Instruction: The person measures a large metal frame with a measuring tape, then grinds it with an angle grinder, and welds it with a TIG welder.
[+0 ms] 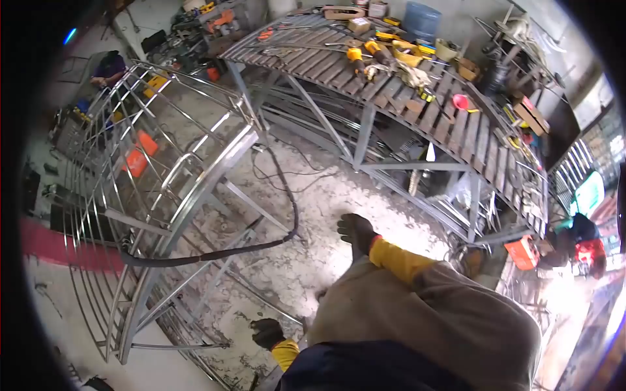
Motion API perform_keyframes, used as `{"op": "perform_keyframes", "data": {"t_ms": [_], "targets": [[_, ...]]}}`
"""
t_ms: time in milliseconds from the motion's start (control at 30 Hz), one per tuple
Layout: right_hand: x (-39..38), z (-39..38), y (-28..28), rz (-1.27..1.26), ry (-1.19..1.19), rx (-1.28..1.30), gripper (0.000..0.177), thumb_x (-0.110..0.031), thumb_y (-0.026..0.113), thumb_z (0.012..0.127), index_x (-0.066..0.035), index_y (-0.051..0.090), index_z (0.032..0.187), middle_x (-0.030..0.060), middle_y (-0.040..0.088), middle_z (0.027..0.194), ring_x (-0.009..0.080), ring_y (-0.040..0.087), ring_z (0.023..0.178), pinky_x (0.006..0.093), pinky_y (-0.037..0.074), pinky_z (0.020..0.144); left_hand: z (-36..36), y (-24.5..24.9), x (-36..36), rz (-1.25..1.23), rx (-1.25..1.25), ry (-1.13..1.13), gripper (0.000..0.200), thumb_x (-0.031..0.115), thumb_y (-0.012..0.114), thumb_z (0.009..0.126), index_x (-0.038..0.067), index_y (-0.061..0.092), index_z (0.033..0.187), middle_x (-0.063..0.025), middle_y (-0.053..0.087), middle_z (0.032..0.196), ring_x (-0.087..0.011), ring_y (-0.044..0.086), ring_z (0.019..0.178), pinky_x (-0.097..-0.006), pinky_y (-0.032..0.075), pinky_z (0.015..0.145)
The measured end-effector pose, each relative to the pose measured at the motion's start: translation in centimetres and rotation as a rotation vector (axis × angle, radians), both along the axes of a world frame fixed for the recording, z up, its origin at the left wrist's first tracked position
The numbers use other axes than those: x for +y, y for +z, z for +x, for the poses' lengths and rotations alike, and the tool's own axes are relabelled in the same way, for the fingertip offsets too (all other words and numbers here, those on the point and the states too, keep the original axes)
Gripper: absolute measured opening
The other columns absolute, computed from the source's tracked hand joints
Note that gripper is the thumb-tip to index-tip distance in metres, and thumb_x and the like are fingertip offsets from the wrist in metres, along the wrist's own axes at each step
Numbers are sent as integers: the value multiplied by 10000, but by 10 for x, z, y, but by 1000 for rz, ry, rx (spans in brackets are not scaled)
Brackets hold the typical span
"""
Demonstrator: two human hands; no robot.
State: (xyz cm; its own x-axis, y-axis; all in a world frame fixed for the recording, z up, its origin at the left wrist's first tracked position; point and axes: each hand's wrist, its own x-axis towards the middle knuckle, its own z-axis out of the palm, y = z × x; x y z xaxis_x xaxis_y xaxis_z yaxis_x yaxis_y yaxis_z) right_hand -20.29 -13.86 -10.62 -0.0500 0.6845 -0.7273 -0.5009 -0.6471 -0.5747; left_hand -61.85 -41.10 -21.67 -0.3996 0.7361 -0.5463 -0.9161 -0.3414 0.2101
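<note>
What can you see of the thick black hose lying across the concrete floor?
The thick black hose looks like smooth rubber, one unbroken length. It lies slack on the pale concrete floor, meets the shiny steel-bar frame at its left end, runs right, then bends sharply up toward the frame's far corner. The black-gloved right hand hangs near the bend, apart from it.

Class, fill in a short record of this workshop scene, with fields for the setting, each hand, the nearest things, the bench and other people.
Setting: metal workshop, concrete floor
Left hand: dark glove, yellow cuff, low by the body; grip unclear
Right hand: dark glove, yellow cuff, over the floor, holding nothing
Nearest: black hose on the floor; steel frame at left
Bench: slatted metal, carrying yellow tools
Others: one person far left
</note>
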Motion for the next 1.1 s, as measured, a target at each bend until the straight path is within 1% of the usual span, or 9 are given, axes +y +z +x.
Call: {"op": "perform_keyframes", "data": {"t_ms": [100, 233, 367, 567, 700, 733, 967, 1033, 1100], "targets": [[19, 20, -6, -43, -29, 86, 414, -421, 603, 1030, -147, 623, 1340, 85, 671, 1330, 276, 624, 1188, 461, 494, 1015, 55, 61, 89, -360, 552, -61, 195, 132, 521, 1031, 64, 580, 858, 35, 511, 656, -98, 411, 519, -263, 376, 485], [68, 58, -34, 15, -60, 106, 368, -420, 630, 1010, -167, 644, 1277, 67, 716, 1192, 266, 672, 1056, 465, 527, 928, 143, 98, 202, -296, 136, -379, 232, 336, 504, 993, 165, 585, 859, 80, 432, 599, -98, 424, 497, -274, 371, 472], [136, 131, -81, 226, -206, 309, 259, -276, 584, 1058, -99, 687, 1218, 78, 741, 1114, 232, 708, 932, 332, 554, 803, 209, 133, 287, -419, 181, -630, 259, 409, 511, 974, 196, 636, 897, 83, 504, 619, -120, 513, 531, -299, 429, 508], [227, 252, 19, 758, -287, -728, 247, -108, 614, 1071, 9, 671, 1281, 89, 730, 1131, 179, 682, 1037, 345, 547, 928, 272, 152, 394, -422, 194, -572, 209, 334, 555, 1009, 147, 645, 1028, 8, 584, 747, -176, 601, 669, -327, 486, 600], [286, 319, 81, 931, -200, -1310, 209, -63, 618, 1026, 1, 683, 1214, 178, 691, 1137, 341, 667, 1093, 402, 508, 983, 330, 176, 447, -373, 374, -716, 180, 241, 589, 1041, 90, 637, 1126, -52, 632, 887, -229, 637, 798, -347, 529, 720], [299, 331, 84, 934, -208, -1315, 207, -65, 624, 1021, -4, 687, 1209, 178, 687, 1145, 351, 663, 1091, 410, 504, 990, 319, 144, 447, -126, 438, -880, 267, 293, 610, 1041, 94, 626, 1217, -70, 664, 932, -234, 651, 827, -357, 541, 729], [366, 312, 116, 1071, -154, -1321, 277, -48, 680, 936, -42, 690, 1212, 178, 697, 1146, 392, 651, 1108, 456, 507, 999, 360, 191, 547, -536, 881, -904, 395, 366, 654, 1038, 84, 633, 1314, -85, 710, 984, -233, 717, 788, -358, 605, 670], [387, 294, 121, 1143, -42, -1344, 272, -52, 682, 923, -49, 688, 1195, 171, 694, 1167, 405, 646, 1101, 470, 503, 988, 327, 131, 582, -157, 1630, -876, 404, 403, 639, 1052, 77, 631, 1289, -71, 708, 999, -217, 716, 795, -338, 597, 684], [411, 279, 143, 1150, 115, -1283, 269, -61, 696, 900, -56, 691, 1169, 170, 690, 1180, 413, 639, 1095, 485, 503, 966, 358, 206, 650, -338, 1175, -861, 385, 408, 613, 1072, 63, 631, 1243, -63, 708, 1025, -198, 714, 852, -337, 588, 721]]}}
